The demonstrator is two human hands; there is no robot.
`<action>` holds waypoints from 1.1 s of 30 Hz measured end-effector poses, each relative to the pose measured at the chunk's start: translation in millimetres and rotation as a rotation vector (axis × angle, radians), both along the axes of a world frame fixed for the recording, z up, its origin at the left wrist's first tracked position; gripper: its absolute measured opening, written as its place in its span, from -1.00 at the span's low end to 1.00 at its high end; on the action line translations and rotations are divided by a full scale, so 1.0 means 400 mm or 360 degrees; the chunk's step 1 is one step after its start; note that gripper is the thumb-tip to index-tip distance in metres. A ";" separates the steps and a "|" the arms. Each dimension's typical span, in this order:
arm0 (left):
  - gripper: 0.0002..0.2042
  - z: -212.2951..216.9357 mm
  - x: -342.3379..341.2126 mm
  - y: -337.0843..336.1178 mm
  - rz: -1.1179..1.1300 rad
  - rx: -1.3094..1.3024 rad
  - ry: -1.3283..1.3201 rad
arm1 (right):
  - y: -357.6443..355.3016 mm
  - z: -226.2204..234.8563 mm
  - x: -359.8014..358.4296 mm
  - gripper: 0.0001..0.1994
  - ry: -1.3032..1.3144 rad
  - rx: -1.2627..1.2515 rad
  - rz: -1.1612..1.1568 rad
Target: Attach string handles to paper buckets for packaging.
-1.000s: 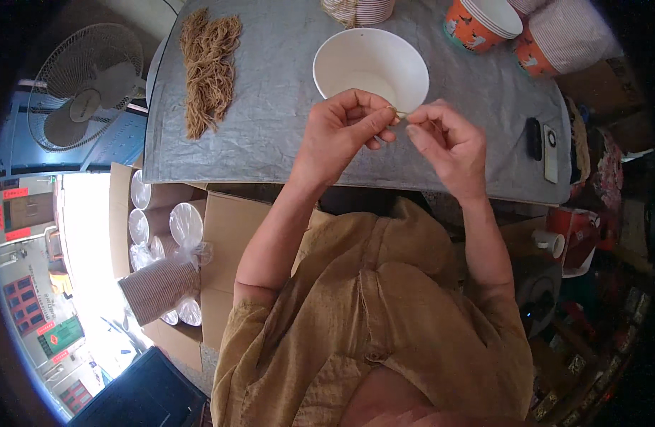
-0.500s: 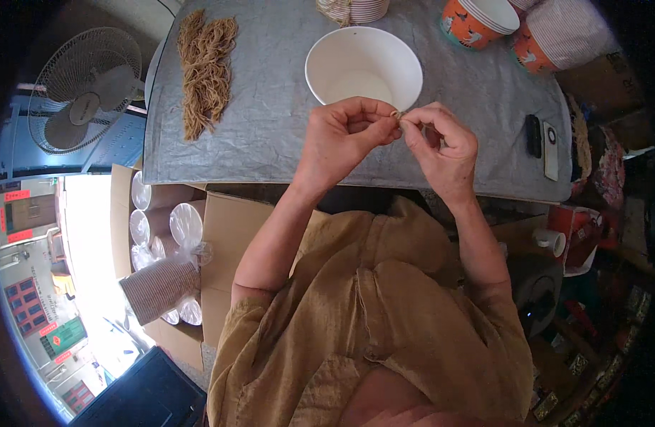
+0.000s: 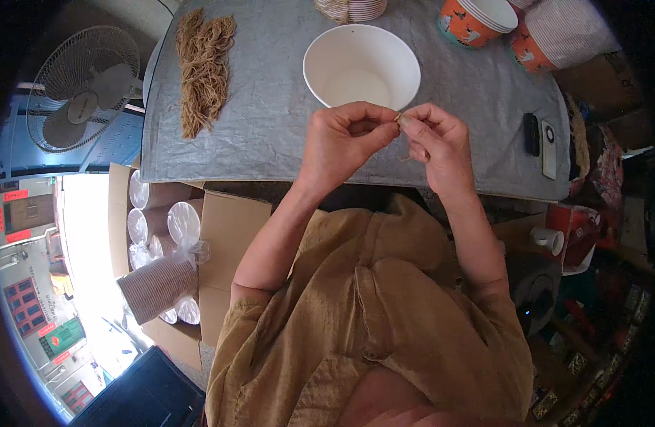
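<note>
My left hand [image 3: 342,142] and my right hand [image 3: 445,149] meet fingertip to fingertip over the near part of the table. Both are closed in a pinch on a short bit of tan twine [image 3: 398,118]; most of it is hidden by the fingers. A thin end seems to hang below my right fingers. Just beyond the hands stands a wide white paper tub [image 3: 362,57], its inside facing up and nothing visible in it. A loose bundle of tan twine strands [image 3: 205,75] lies on the table's left side.
A grey cloth covers the table [image 3: 263,142]. Printed orange tubs [image 3: 473,25] and wrapped stacks [image 3: 566,32] stand back right; a stack bound with twine [image 3: 352,8] is at the far edge. A black object [image 3: 532,135], a fan [image 3: 82,89] and a carton [image 3: 231,249] flank me.
My right hand has turned inward, its fingers curling more around the twine. My left hand keeps its pinch in nearly the same place. The view has shifted slightly.
</note>
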State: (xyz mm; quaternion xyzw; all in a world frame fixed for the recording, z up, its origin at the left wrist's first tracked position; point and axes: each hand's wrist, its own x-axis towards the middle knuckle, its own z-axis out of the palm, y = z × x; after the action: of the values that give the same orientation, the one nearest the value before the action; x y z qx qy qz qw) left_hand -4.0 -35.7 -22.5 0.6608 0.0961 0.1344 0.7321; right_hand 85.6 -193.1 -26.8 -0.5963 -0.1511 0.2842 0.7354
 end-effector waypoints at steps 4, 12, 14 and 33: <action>-0.87 0.001 -0.007 0.002 0.0001 0.0047 0.0032 | 0.004 0.012 -0.008 -0.87 0.0042 -0.0023 0.0049; -0.88 0.002 -0.013 0.025 -0.0137 -0.0221 0.0042 | 0.006 0.033 0.013 -0.82 0.0234 0.0126 0.0115; -0.88 0.000 -0.013 0.029 -0.0166 -0.0323 0.0041 | 0.011 0.029 0.012 -0.82 0.0148 0.0001 0.0125; -0.92 0.011 -0.017 0.042 -0.0252 -0.0299 0.0081 | -0.006 0.041 0.032 -0.85 -0.0102 -0.0182 0.0517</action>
State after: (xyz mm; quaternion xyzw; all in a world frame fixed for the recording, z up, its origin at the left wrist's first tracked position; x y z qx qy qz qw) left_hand -10.6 -19.0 -18.0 0.5981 0.0745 0.0498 0.7964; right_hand 98.4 -195.7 -10.5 -0.6138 -0.2525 0.3882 0.6394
